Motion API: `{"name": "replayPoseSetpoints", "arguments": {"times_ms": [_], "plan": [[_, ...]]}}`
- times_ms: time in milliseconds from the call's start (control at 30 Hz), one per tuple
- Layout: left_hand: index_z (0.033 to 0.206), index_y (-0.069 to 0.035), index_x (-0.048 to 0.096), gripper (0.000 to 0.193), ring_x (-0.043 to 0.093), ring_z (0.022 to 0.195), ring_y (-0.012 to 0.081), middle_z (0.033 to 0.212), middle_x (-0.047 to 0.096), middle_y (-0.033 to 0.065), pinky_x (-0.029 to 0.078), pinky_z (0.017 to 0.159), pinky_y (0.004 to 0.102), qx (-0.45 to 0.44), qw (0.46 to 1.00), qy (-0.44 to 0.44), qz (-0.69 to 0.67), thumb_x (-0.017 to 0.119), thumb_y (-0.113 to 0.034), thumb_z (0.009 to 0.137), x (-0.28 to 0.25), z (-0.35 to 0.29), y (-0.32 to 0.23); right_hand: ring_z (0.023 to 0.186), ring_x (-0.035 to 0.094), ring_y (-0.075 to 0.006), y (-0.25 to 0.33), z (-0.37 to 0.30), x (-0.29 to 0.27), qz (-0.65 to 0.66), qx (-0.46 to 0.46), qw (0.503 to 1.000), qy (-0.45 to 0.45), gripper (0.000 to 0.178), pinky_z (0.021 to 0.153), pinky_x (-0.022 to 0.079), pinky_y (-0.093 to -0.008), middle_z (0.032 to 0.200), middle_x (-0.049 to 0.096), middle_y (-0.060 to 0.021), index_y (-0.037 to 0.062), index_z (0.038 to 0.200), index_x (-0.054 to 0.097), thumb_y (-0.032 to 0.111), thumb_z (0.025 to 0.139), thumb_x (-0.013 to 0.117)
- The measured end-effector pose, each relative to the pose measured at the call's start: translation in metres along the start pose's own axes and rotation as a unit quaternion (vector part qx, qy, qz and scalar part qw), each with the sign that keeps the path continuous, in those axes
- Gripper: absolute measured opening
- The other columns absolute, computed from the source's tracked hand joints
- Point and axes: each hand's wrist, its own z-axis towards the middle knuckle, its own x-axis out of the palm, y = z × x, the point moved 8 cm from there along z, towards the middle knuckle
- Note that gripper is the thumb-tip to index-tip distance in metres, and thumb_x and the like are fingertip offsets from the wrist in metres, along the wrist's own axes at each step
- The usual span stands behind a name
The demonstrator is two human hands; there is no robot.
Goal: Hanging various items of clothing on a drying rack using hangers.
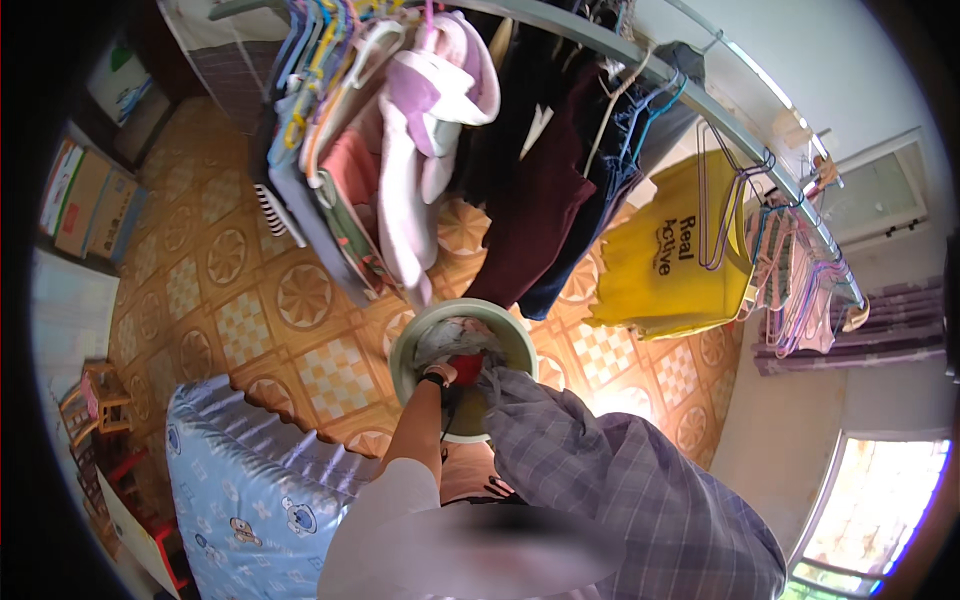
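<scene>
A pale green bucket (403, 350) stands on the floor in front of me with damp-looking clothes inside. A greyish-white cloth (450, 338) lies toward its far side, with a red cloth (466, 367) below. My left hand (440, 373), with a black band at the wrist, reaches into the bucket beside the red cloth; its fingers are not clear enough to read. A large grey plaid cloth (620, 480) stretches from the bucket's right side toward my body. My right hand does not show; the plaid cloth covers that side.
Overhead runs a metal rail (600, 42) hung with clothes, including a pink-and-white plush garment (410, 170), a maroon garment (530, 220) and a yellow shirt (670, 250). Nearer left is a blue patterned cover (240, 480). Small wooden chairs (105, 395) and cardboard boxes (90, 210) stand at the left.
</scene>
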Motion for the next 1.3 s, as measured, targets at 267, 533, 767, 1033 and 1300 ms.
{"name": "replayPoseSetpoints", "arguments": {"times_ms": [267, 533, 767, 1033, 1300], "plan": [[0.09, -0.002, 0.067, 0.025, 0.062, 0.09, 0.0263, 0.095, 0.065, 0.0165, 0.046, 0.079, 0.0399, -0.075, 0.996, -0.033, -0.037, 0.051, -0.018, 0.079, -0.037, -0.074, -0.012, 0.093, 0.06, -0.0287, -0.003, 0.004, 0.027, -0.035, 0.038, 0.999, -0.006, 0.033, 0.083, 0.046, -0.0383, 0.102, 0.061, -0.0185, -0.0067, 0.102, 0.057, 0.011, 0.075, 0.059], [0.093, -0.002, 0.069, 0.033, 0.064, 0.09, 0.0285, 0.095, 0.067, 0.0143, 0.05, 0.076, 0.0369, -0.069, 0.967, -0.135, -0.206, 0.072, -0.025, 0.069, -0.058, -0.107, -0.031, 0.096, 0.059, -0.0292, -0.006, 0.01, 0.062, -0.017, 0.052, 0.996, 0.07, 0.04, 0.085, 0.045, -0.0392, 0.106, 0.059, -0.0186, -0.0068, 0.107, 0.054, 0.014, 0.074, 0.062], [0.089, 0.001, 0.065, 0.022, 0.061, 0.062, 0.0154, 0.075, 0.064, 0.0082, 0.049, 0.055, 0.0265, 0.162, 0.78, -0.108, -0.595, 0.063, -0.012, 0.07, -0.133, -0.297, -0.069, 0.098, 0.059, -0.0296, 0.014, 0.009, 0.131, 0.052, 0.051, 0.96, 0.271, 0.047, 0.087, 0.045, -0.04, 0.11, 0.058, -0.0188, -0.007, 0.112, 0.052, 0.016, 0.073, 0.064], [0.113, 0.002, 0.053, 0.032, 0.061, 0.088, 0.0175, 0.101, 0.062, 0.0104, 0.049, 0.079, 0.0282, 0.432, 0.526, -0.251, -0.689, 0.048, -0.004, 0.082, -0.219, -0.55, -0.056, 0.102, 0.058, -0.0255, 0.019, -0.007, 0.221, -0.04, -0.101, 0.809, 0.578, 0.034, 0.087, 0.045, -0.036, 0.103, 0.062, -0.0139, 0.0002, 0.108, 0.056, 0.005, 0.076, 0.067], [0.117, 0.004, 0.05, 0.032, 0.056, 0.103, 0.0189, 0.11, 0.059, 0.0107, 0.041, 0.094, 0.0331, 0.536, 0.448, -0.332, -0.634, 0.049, -0.001, 0.085, -0.205, -0.625, -0.058, 0.073, 0.054, -0.0164, -0.13, -0.036, 0.285, -0.214, -0.022, 0.668, 0.712, 0.027, 0.068, 0.045, -0.0307, 0.084, 0.061, -0.0072, -0.0019, 0.092, 0.059, 0.023, 0.083, 0.066]]}}
